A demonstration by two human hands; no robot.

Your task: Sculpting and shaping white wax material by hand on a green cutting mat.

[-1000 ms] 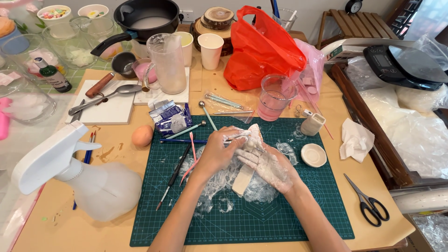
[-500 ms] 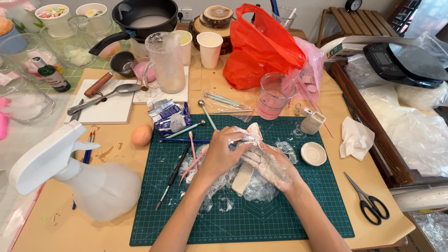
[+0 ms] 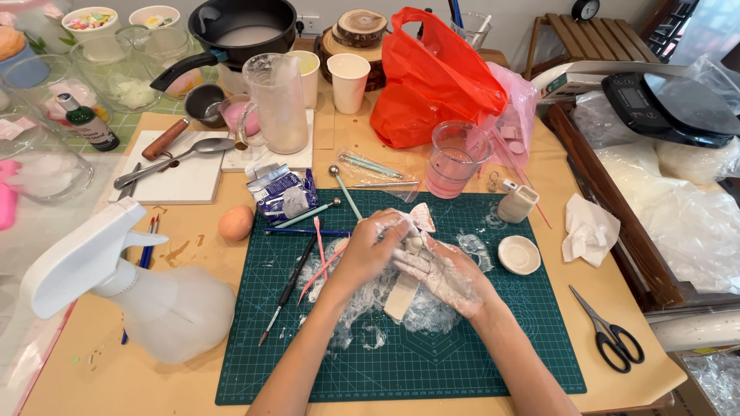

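Working clay, as I read it from the head view: both hands meet over the green mat [image 3: 478, 362], above a sheet of crumpled film [image 3: 370, 308]. The left hand [image 3: 368, 250] curls its fingers narrowly over a small white clay piece [image 3: 414, 245]; the right hand [image 3: 443, 273], palm up and dusted white, cradles that piece from below with fingers half open. A flat clay strip [image 3: 401, 296] lies on the film just under the hands. I judge the shaping to be midway: the piece is pinched but has no finished form I can make out, and a pale shard [image 3: 423, 217] sits just beyond the fingers, unattached.

Left of the hands lie thin tools [image 3: 294, 279], an egg [image 3: 235, 223] and a spray bottle [image 3: 154, 300]. To the right stand a small dish [image 3: 519, 254] and a small cup [image 3: 516, 204], seemingly formed already; scissors [image 3: 609, 331] lie well apart. Farther off: a pink water cup [image 3: 456, 160], a clear jug [image 3: 275, 104], a red bag [image 3: 435, 77], a black pan [image 3: 239, 27].
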